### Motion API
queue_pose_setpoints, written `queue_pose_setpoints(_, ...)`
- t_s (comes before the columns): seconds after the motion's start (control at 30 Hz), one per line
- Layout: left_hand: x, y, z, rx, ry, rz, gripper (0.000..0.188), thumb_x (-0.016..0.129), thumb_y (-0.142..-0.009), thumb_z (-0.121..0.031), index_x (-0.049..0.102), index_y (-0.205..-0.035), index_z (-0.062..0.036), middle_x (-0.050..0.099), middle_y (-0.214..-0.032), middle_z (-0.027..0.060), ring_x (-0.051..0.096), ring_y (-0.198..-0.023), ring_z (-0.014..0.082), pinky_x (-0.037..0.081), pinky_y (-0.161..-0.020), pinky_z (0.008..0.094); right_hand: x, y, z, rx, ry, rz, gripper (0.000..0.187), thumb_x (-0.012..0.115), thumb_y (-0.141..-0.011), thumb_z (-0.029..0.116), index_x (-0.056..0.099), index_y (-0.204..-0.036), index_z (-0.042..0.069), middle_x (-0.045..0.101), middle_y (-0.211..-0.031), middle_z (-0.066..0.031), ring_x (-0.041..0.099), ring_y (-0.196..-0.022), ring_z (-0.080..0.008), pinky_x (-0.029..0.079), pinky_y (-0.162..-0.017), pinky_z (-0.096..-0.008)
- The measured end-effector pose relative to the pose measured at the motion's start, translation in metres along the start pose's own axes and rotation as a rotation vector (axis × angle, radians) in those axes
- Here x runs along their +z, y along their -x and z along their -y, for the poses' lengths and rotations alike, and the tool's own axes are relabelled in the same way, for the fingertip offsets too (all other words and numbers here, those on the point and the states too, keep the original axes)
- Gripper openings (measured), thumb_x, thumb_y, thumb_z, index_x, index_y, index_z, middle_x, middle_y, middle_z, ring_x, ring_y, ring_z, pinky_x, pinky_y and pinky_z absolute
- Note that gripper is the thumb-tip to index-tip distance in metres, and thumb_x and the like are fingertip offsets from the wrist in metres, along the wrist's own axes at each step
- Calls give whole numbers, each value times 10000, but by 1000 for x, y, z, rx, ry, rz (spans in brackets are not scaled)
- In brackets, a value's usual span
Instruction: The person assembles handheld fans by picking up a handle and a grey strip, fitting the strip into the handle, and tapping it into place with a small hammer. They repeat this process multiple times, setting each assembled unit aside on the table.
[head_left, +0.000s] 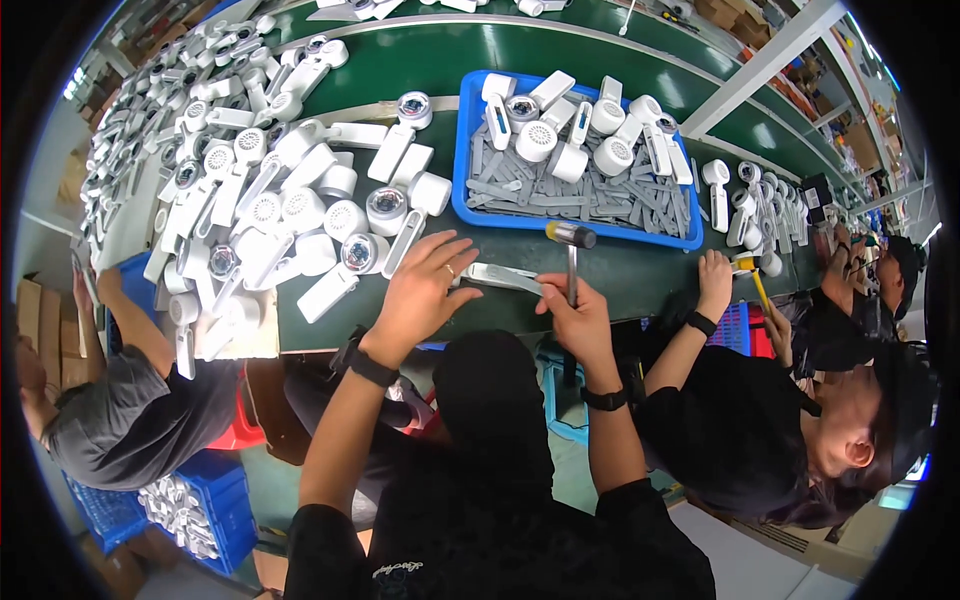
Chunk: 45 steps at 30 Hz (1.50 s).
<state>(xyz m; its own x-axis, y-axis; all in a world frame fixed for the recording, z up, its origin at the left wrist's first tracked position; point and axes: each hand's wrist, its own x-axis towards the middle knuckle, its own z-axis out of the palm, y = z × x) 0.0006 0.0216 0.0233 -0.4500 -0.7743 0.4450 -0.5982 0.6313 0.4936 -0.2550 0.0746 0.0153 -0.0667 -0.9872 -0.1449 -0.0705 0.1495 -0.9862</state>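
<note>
My left hand (pixel 420 290) rests with spread fingers on the green bench, its fingertips on the near end of a flat grey-white handle part (pixel 500 277) that lies there. My right hand (pixel 577 315) grips the shaft of a small mallet (pixel 571 240) held upright, its light rubber head just above the far end of that part. Each wrist wears a black band.
A blue tray (pixel 462 150) behind holds grey strips and white fan heads. A big heap of white handheld fan bodies (pixel 270 190) covers the bench at left. A person in black at right holds a yellow-handled tool (pixel 748 268); another person sits at far left. A blue crate (pixel 200 505) stands below.
</note>
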Motion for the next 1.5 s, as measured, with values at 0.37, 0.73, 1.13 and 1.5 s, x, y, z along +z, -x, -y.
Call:
queue_pose_setpoints(0.37, 7, -1, 6, 6, 84, -94, 459, 854, -759, -130, 719, -1186, -28, 708, -1230, 117, 634, -1206, 330, 526, -1016, 421, 8, -17, 8, -58, 295, 36, 180, 676, -994, 139, 749, -1127, 42, 687, -735, 17, 563, -679, -38, 429, -617, -235)
queue_pose_setpoints(0.73, -1, -12, -10, 125, -46, -140, 414, 850, -764, -190, 751, -1147, -66, 712, -1227, 84, 648, -1157, 289, 536, -981, 398, -17, -18, 3, 8, -247, -111, 222, 611, -1057, 142, 663, -1197, -22, 677, -792, -46, 402, -416, -33, 288, -373, -212)
queue_pose_setpoints(1.13, 28, -21, -15, 244, -3, -23, 190, 810, -772, -81, 763, -955, -53, 714, -1021, 44, 656, -920, 237, 551, -802, 358, -33, -17, -39, 5, -394, -86, 239, 589, -1069, 144, 637, -1223, -32, 683, -843, -87, 388, -395, -45, 274, -346, -211)
queue_pose_setpoints(1.5, 21, -39, -33, 33, 58, 217, 183, 775, -808, -68, 658, -922, 16, 613, -1096, 97, 610, -979, 297, 532, -855, 418, -30, -18, -37, 13, -383, -59, 233, 605, -1061, 145, 653, -1202, -35, 682, -815, -83, 389, -389, -45, 278, -345, -211)
